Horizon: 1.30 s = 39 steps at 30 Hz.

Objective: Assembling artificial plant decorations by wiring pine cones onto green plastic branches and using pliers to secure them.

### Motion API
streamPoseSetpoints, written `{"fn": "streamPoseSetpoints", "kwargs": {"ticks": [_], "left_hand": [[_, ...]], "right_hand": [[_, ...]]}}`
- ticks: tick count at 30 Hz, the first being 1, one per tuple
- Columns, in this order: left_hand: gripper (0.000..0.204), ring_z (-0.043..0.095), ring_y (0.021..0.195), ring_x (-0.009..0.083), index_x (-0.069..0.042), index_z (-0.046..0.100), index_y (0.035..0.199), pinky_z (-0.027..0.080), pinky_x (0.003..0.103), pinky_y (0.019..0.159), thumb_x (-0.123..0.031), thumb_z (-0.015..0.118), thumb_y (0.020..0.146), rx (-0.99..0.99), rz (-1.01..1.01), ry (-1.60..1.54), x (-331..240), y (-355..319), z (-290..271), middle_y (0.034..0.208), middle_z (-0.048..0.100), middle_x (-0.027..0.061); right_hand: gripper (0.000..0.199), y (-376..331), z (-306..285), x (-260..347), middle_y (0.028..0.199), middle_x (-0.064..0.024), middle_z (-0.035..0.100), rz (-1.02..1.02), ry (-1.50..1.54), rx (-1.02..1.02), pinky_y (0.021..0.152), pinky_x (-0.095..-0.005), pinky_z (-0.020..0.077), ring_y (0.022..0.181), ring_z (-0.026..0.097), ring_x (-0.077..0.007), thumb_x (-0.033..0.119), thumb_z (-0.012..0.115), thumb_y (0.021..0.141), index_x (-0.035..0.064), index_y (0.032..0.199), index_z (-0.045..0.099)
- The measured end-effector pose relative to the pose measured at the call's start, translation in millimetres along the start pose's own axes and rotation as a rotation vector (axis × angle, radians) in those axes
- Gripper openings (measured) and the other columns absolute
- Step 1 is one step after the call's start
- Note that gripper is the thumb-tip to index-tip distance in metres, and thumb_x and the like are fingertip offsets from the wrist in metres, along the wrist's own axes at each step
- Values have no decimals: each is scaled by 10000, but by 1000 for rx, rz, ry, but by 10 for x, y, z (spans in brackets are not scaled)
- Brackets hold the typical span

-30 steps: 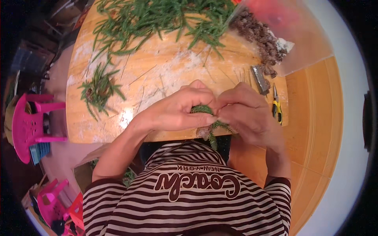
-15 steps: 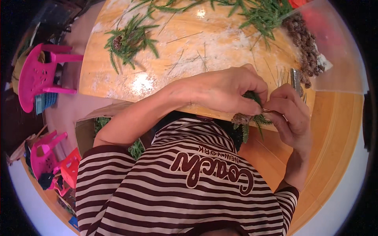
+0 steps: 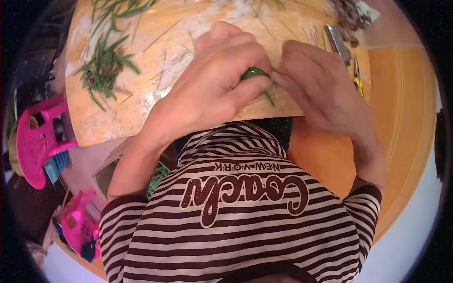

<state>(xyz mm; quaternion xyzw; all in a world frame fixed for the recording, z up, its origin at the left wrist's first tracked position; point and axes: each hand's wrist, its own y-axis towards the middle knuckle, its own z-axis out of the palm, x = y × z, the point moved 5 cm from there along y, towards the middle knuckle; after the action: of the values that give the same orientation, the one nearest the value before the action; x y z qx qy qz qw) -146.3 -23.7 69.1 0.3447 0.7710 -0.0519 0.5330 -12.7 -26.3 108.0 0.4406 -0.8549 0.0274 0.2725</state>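
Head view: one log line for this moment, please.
left hand: pinching green leaf | right hand: on same leaf | board: loose sprigs at left | pliers: idle at right

The person wears a short-sleeved shirt (image 3: 245, 226) in dark maroon and white horizontal stripes (with large glittery maroon lettering across the chest), and both forearms are bare, with no rings or watch visible.
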Motion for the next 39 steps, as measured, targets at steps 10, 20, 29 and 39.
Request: {"fn": "streamPoseSetpoints", "kwargs": {"ticks": [10, 20, 29, 39], "left_hand": [[124, 419, 879, 184, -20, 621, 847, 314, 321, 841, -123, 662, 790, -62, -11, 94, 23, 2, -80, 793, 523, 27], [93, 416, 892, 177, -47, 638, 845, 317, 309, 859, -111, 678, 791, 91, -65, -335, 58, 79, 21, 767, 520, -4], [141, 415, 878, 200, -29, 632, 829, 313, 319, 829, -142, 686, 766, -1, 65, 155, -150, 85, 75, 795, 521, 24], [120, 419, 894, 205, -48, 629, 820, 325, 321, 844, -104, 708, 749, 119, -42, -334, 19, 191, 91, 761, 497, 23]], "right_hand": [[118, -186, -246, -183, 785, -64, 536, 274, 359, -120, 581, -261, 418, 656, 532, -201, 23, 582, 842, 11, 959, 587], [181, -114, -248, 57, 769, -66, 527, -225, -119, -59, 500, -298, 414, 599, 527, -216, 43, 624, 745, 7, 921, 598], [105, -250, -66, -204, 728, -63, 497, 157, 233, -18, 479, -329, 387, 562, 484, -204, 69, 637, 796, 12, 840, 561], [159, -293, -283, -66, 727, -27, 495, -92, -73, -134, 457, -304, 397, 581, 516, -188, 89, 642, 728, 48, 865, 572]]}}
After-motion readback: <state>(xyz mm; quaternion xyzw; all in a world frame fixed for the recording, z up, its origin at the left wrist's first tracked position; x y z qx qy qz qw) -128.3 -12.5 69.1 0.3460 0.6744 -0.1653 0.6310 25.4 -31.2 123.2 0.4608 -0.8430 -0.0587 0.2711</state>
